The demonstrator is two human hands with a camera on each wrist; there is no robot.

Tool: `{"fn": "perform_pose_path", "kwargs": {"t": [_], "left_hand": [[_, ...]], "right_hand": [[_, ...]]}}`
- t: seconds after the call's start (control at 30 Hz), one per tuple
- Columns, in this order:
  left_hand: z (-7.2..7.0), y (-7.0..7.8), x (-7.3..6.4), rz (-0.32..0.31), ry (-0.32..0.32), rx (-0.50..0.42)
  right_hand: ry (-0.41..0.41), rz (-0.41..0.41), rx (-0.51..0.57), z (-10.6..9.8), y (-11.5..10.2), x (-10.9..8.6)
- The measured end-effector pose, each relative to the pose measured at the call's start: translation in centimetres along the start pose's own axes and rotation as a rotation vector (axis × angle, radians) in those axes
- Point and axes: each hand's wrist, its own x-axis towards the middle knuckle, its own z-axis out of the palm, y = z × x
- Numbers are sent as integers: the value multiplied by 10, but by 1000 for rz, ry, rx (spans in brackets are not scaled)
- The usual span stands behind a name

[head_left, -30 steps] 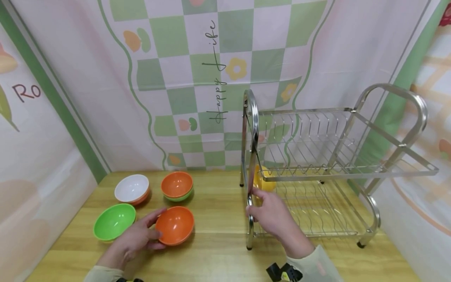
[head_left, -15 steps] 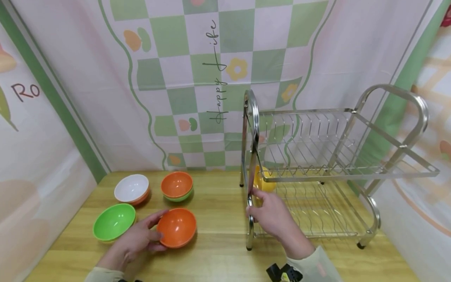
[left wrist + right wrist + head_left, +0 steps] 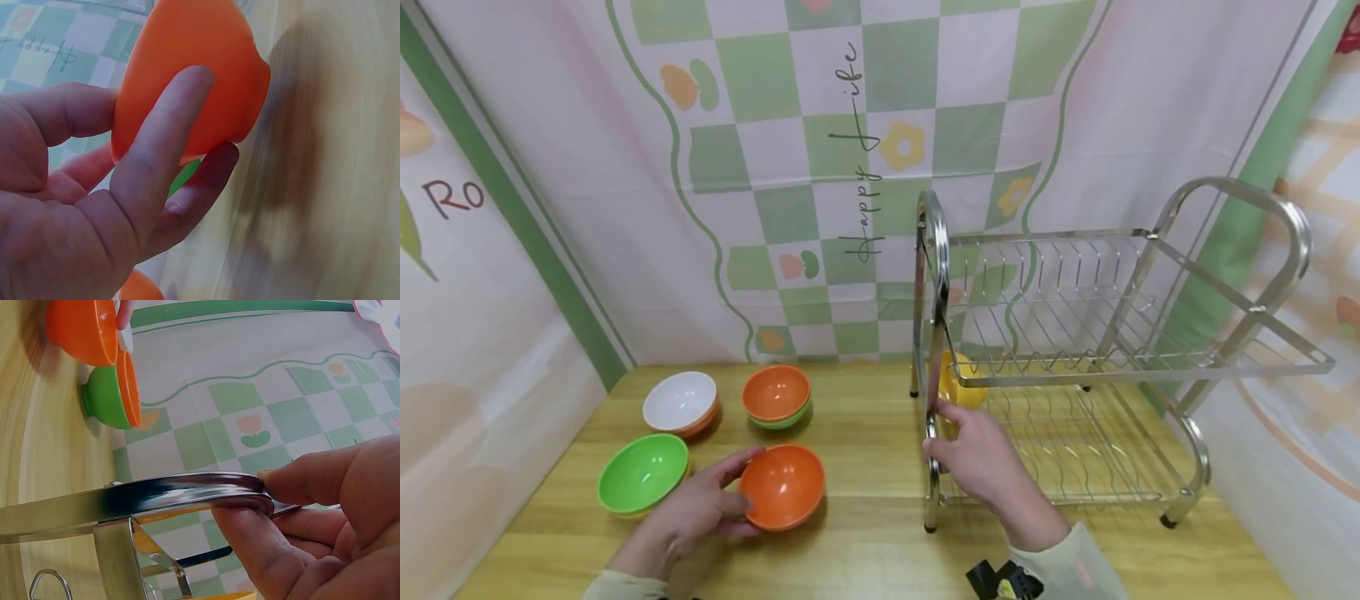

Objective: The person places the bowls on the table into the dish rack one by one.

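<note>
My left hand (image 3: 703, 508) holds an orange bowl (image 3: 782, 487) by its left side. In the left wrist view, the thumb lies at the bowl's (image 3: 187, 62) rim and the fingers spread along its outer wall. The bowl's base appears slightly off the wooden table, with a shadow beside it. My right hand (image 3: 977, 458) pinches the left front post of a two-tier metal dish rack (image 3: 937, 358) between thumb and fingers, also plain in the right wrist view, where the chrome tube (image 3: 187, 490) runs into the fingers. A yellow dish (image 3: 966, 392) sits at the left of the lower tier, partly hidden.
At the left of the table stand a white bowl (image 3: 677, 402) stacked on an orange one, a green bowl (image 3: 643, 472) with another under its rim, and an orange bowl (image 3: 777, 392) nested in a green one. A patterned curtain (image 3: 805, 275) hangs behind the table.
The orange bowl in my left hand has shifted slightly to the right and toward the front of the table. My right hand keeps its place on the rack post.
</note>
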Motion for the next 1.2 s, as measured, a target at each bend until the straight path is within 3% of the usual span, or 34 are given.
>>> {"fn": "perform_pose_path", "kwargs": {"t": [1.2], "left_hand": [[24,13,-8,24,-49,-25]], "right_hand": [[-2,0,-17,1,-1,-2]]}}
